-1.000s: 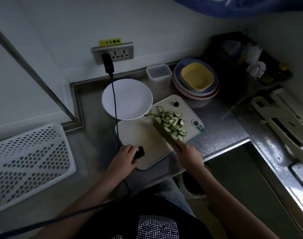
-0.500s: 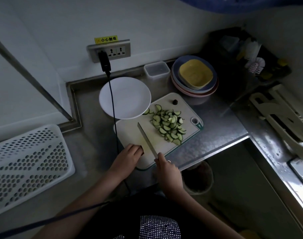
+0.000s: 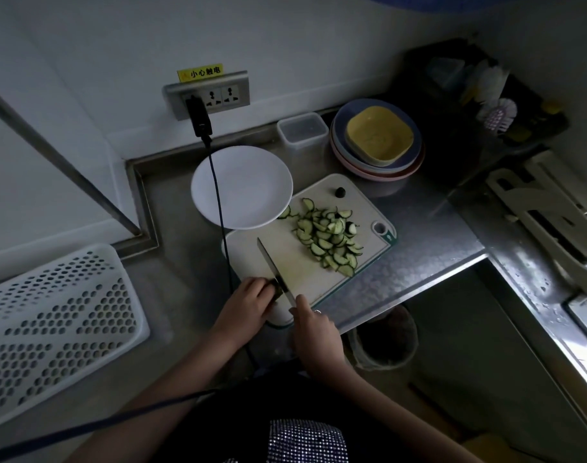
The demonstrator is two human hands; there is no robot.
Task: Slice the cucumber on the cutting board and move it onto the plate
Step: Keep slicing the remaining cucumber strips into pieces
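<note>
Since 1 s ago the knife [image 3: 274, 273] has shifted from the slice pile to the cucumber stub [image 3: 276, 290]. Cutting board [image 3: 369, 208] on steel counter [image 3: 429, 242]; white plate [image 3: 248, 182] overlapping its far edge. Cucumber slices [image 3: 330, 238] heaped on the board. Right hand [image 3: 314, 335] grips the knife handle; left hand [image 3: 243, 307] pinches the stub.

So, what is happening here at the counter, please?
A person is slicing a cucumber on the white cutting board. The left hand holds the last short cucumber piece at the board's near end, and the right hand grips the knife, its blade against that piece. A pile of cucumber slices lies at the board's far end. The white plate beside it holds no slices yet.
</note>
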